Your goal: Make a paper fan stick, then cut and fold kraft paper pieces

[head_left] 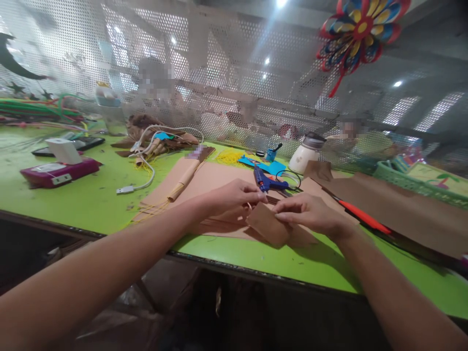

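Both my hands meet over a small piece of brown paper point(268, 225) just above the green table point(91, 195). My left hand point(234, 196) pinches the paper's upper edge with fingertips together. My right hand point(310, 214) holds the same piece from the right side. Larger brown paper sheets point(204, 183) lie flat under and behind my hands. A blue glue gun point(266, 182) rests on the sheets just beyond my fingers.
A rolled brown paper tube point(185, 180) and yellow strands point(229, 156) lie at the left of the sheets. A pink box point(58, 173), a white cable point(146, 168), a white jar point(305, 155), an orange-handled tool point(361, 218) and a green basket point(420, 183) surround them. A perforated screen point(219, 73) backs the table.
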Motion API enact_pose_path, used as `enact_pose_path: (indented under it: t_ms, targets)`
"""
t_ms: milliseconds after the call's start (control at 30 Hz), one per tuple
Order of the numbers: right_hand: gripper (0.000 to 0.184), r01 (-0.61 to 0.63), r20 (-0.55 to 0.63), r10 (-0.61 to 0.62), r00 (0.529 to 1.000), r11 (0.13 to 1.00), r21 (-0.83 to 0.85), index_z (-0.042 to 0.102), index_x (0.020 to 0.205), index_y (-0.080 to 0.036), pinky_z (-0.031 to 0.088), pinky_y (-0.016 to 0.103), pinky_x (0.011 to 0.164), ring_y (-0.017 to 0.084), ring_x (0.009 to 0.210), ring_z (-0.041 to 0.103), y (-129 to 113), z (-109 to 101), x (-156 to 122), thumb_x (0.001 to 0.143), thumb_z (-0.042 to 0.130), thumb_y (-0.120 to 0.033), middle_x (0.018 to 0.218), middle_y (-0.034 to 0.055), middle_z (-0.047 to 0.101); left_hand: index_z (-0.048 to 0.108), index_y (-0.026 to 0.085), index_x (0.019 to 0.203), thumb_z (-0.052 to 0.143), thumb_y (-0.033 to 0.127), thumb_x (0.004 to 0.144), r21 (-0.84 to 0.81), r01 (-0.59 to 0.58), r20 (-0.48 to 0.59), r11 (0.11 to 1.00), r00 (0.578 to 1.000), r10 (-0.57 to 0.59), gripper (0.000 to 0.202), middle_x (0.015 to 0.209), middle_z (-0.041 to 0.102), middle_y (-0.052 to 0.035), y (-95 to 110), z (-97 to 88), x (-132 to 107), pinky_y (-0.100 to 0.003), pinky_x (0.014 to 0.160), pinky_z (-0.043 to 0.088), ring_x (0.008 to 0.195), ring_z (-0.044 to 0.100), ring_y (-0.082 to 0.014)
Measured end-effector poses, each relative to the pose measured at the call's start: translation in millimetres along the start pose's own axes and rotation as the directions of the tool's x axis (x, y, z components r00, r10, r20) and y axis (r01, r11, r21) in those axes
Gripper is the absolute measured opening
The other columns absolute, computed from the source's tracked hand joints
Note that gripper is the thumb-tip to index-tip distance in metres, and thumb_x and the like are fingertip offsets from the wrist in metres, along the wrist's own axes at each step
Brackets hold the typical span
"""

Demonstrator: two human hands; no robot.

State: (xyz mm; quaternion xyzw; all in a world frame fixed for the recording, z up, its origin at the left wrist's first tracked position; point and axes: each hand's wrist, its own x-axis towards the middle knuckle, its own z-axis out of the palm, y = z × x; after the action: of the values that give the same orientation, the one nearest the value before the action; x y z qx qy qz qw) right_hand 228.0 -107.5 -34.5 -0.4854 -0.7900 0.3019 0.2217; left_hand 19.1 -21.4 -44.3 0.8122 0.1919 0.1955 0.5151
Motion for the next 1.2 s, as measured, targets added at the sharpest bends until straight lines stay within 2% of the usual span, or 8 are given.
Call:
enact_pose_path:
  t_ms: [133,200,400,567,700,833,967,1200]
  targets:
    - [0.021,0.031,-0.015,-0.038,0.999,0.954,-0.297,0.071,0.088,-0.020,0.044,0.026,0.069,0.016,0.076,0.060,-4.4,1.7,7.6,0.084,0.051,-0.024,0.084,0.0029,0.070,0.067,0.012,0.079,0.051,0.029,0.080,0.281,-0.059,0.023,0.958,0.998,0.054,0.023,0.072,0.062,-0.0009,-4.1,8.3,1.3,-0.022,0.060,0.037,0.064,0.051,-0.0112]
    - [0.021,0.032,-0.018,-0.040,0.999,0.946,-0.322,0.071,0.087,-0.020,0.044,0.026,0.068,0.016,0.076,0.060,-2.4,4.8,10.2,0.084,0.050,-0.024,0.085,0.0021,0.070,0.067,0.013,0.079,0.052,0.026,0.078,0.376,-0.090,0.015,0.922,0.996,0.091,0.020,0.073,0.062,-0.0007,-7.9,11.2,2.0,-0.022,0.058,0.036,0.065,0.051,-0.0116]
    - [0.023,0.022,-0.047,-0.040,0.998,0.942,-0.336,0.071,0.078,-0.023,0.043,0.027,0.067,0.016,0.072,0.058,10.2,16.1,14.9,0.085,0.050,-0.031,0.078,0.0018,0.068,0.067,0.013,0.069,0.055,0.021,0.075,0.578,-0.101,0.029,0.810,0.994,0.104,0.016,0.065,0.059,-0.0011,-14.6,12.4,6.5,-0.022,0.055,0.032,0.061,0.049,-0.0116]
    - [0.020,0.068,-0.097,-0.119,0.988,0.905,-0.421,0.071,0.080,-0.021,0.041,0.025,0.064,0.014,0.069,0.056,10.1,18.3,13.9,0.083,0.052,-0.025,0.075,0.0023,0.066,0.067,0.013,0.069,0.053,0.015,0.077,0.654,-0.195,0.089,0.731,0.979,0.182,0.016,0.067,0.060,-0.0025,-16.5,13.3,8.3,-0.022,0.056,0.033,0.061,0.049,-0.0116]
    - [0.019,0.076,-0.077,-0.129,0.989,0.871,-0.486,0.070,0.075,-0.022,0.039,0.025,0.060,0.014,0.065,0.055,10.5,17.9,13.0,0.082,0.053,-0.022,0.071,0.0018,0.063,0.066,0.014,0.067,0.052,0.010,0.076,0.682,-0.280,0.126,0.676,0.955,0.268,0.017,0.074,0.062,-0.0046,-18.0,14.9,9.4,-0.022,0.063,0.037,0.069,0.053,-0.0132]
    - [0.021,0.111,-0.054,-0.163,0.985,0.842,-0.527,0.070,0.079,-0.021,0.040,0.027,0.065,0.016,0.071,0.057,13.0,20.1,14.4,0.084,0.049,-0.020,0.076,0.0041,0.064,0.066,0.014,0.071,0.051,0.013,0.079,0.688,-0.325,0.134,0.648,0.935,0.327,0.017,0.085,0.064,-0.0082,-20.6,18.6,11.8,-0.023,0.070,0.040,0.078,0.056,-0.0156]
    - [0.021,0.128,-0.032,-0.179,0.983,0.805,-0.580,0.069,0.084,-0.022,0.041,0.028,0.068,0.018,0.078,0.057,12.0,21.8,15.4,0.084,0.048,-0.018,0.086,0.0060,0.065,0.065,0.014,0.075,0.050,0.012,0.079,0.695,-0.347,0.145,0.629,0.925,0.351,0.016,0.090,0.064,-0.0089,-18.4,20.9,10.9,-0.024,0.073,0.041,0.081,0.057,-0.0165]
    - [0.018,0.070,-0.026,-0.116,0.993,0.745,-0.663,0.064,0.073,-0.019,0.034,0.026,0.057,0.016,0.067,0.053,9.1,18.5,12.9,0.082,0.049,-0.018,0.076,0.0053,0.062,0.059,0.014,0.062,0.051,0.008,0.075,0.739,-0.259,0.110,0.623,0.957,0.267,0.016,0.077,0.061,-0.0071,-3.2,22.5,2.4,-0.024,0.063,0.039,0.069,0.053,-0.0147]
